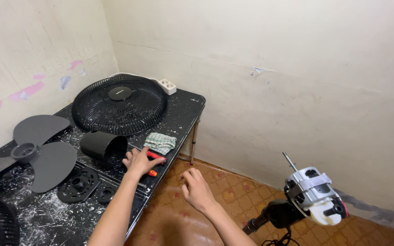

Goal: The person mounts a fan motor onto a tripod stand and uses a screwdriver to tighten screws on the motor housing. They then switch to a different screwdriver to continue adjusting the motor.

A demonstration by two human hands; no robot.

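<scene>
**Left hand on a red-handled tool at the table's edge**

Head view: The left hand (138,163) lay on the black, paint-spattered table (185,107) near its right edge, fingers curled loosely over a red-handled tool (155,156); whether it truly gripped the tool could not be told. A second small red-and-orange piece (152,173) sat just beside the hand at the same edge. The right hand (197,189) hung off the table over the tiled floor (233,196), fingers bent inward and holding nothing visible. A folded checked cloth (160,142) rested just beyond the tool. A black cylindrical cover (102,145) lay on its side left of the hand. The round fan grille (119,104) filled the far corner, the grey fan blade (35,152) the left edge. The bare fan motor (313,196) stood on its stand at the right, well apart.
</scene>
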